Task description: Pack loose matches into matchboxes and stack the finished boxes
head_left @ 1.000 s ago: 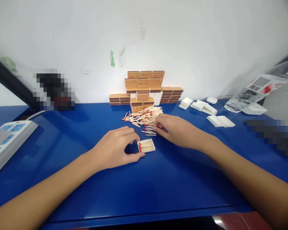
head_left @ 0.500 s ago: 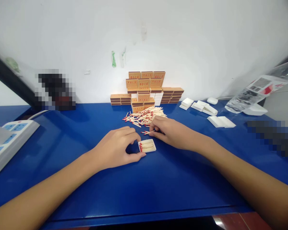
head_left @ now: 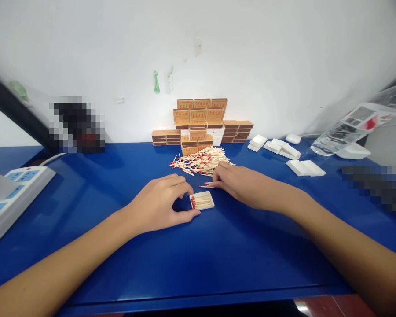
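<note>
- Pale, marked wall [head_left: 119, 53] behind, and a glossy blue bench [head_left: 185, 264] stretching out below both arms
- Biggest risk, to my eye, is the small white tray [head_left: 211, 199]: it looks light and shallow, so a twitch of the left hand [head_left: 161, 200] could skid or tip it and spill what it carries
- Thin sticks could also roll from a careless pinch of the right hand [head_left: 239, 180], or its knuckles could brush the heap of matches [head_left: 204, 160] just beyond and scatter it
- As for looks, the tray is open-topped and low-walled, lying flat, with matches inside [head_left: 202, 202] side by side, their red heads towards the left fingers [head_left: 183, 189]
- Its place is right at those left fingers, which curve wide apart around its near end, forefinger at the far corner and thumb along the near edge, seeming to hold it lightly
- Right fingers are pinched together just past the tray, apparently on the plain ends of a couple of loose matches [head_left: 206, 186]; how firmly, I cannot tell
- Beyond both sets of fingers rises a stack of matchboxes [head_left: 198, 114]; well to the right of them lie white card pieces [head_left: 306, 168] and a clear bottle [head_left: 356, 127]
</note>
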The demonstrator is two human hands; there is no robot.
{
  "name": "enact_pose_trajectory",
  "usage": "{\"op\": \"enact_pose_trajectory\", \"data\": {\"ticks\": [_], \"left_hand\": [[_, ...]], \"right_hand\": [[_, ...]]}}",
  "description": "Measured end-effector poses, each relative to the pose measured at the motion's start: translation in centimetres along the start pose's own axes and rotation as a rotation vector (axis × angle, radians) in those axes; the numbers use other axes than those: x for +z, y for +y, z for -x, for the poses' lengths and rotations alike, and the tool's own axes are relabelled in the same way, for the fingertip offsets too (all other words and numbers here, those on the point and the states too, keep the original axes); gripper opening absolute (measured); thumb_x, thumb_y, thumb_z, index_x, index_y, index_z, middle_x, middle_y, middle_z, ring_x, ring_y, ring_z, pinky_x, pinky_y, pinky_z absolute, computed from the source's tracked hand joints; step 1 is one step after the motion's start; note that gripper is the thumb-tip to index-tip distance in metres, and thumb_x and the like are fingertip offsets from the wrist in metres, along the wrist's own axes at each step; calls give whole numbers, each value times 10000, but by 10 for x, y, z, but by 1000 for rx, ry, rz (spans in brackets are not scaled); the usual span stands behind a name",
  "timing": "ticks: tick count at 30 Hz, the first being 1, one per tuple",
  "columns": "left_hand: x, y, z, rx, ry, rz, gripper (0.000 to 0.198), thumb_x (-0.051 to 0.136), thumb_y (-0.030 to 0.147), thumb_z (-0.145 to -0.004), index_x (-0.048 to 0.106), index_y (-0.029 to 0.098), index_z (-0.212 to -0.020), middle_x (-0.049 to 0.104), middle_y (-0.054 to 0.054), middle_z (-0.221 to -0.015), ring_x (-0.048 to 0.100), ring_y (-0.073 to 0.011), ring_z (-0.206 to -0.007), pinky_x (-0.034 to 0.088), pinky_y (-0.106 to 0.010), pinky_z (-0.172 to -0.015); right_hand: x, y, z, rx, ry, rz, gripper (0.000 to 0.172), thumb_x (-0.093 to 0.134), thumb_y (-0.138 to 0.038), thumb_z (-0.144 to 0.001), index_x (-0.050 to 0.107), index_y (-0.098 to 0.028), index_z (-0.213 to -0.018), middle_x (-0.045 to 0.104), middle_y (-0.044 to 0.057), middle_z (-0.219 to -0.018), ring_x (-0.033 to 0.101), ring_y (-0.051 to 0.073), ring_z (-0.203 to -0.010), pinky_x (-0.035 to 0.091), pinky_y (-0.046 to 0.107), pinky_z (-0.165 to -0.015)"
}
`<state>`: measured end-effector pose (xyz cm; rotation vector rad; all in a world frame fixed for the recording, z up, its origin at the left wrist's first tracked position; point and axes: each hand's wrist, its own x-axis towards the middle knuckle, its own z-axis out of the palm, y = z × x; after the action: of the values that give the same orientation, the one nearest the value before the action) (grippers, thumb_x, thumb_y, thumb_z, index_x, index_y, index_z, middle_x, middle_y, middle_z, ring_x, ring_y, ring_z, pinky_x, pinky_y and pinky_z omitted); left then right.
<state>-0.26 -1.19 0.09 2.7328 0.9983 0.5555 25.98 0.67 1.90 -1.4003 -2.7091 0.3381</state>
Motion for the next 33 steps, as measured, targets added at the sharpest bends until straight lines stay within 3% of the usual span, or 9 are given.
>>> {"op": "enact_pose_trajectory", "data": {"ticks": [7, 14, 22, 33], "left_hand": [[0, -1, 0, -2, 10, -2, 264, 779, 428, -901, 713, 189, -990, 668, 1, -849, 636, -179, -784, 480, -313, -690], [1, 1, 0, 19, 20, 11, 224, 777, 384, -896, 682, 186, -942, 683, -3, -870, 637, -175, -794, 481, -304, -691], [-1, 2, 0, 7, 16, 0, 236, 765, 403, -906, 654, 195, -896, 670, 0, -842, 631, -173, -776, 465, -298, -678], [0, 1, 0, 5, 3, 6, 248, 770, 413, -905, 714, 191, -999, 685, -10, -871, 646, -187, -805, 487, -316, -710]], "right_hand": [[-7, -14, 12, -122, 23, -134, 203, 485, -326, -1115, 585, -202, -989, 675, 58, -1014, 630, 196, -817, 441, 318, -706], [10, -31, 11, -179, 19, 24, 144, 510, -213, -1094, 618, -157, -1018, 650, 88, -1037, 626, 195, -777, 436, 329, -697], [6, -28, 6, -176, 0, -183, 179, 544, -305, -1096, 646, -183, -1016, 663, 63, -1062, 636, 194, -880, 458, 323, -775], [-3, -11, 5, -168, 81, -133, 138, 566, -249, -1058, 651, -194, -964, 666, 49, -989, 595, 181, -835, 417, 314, -732]]}}
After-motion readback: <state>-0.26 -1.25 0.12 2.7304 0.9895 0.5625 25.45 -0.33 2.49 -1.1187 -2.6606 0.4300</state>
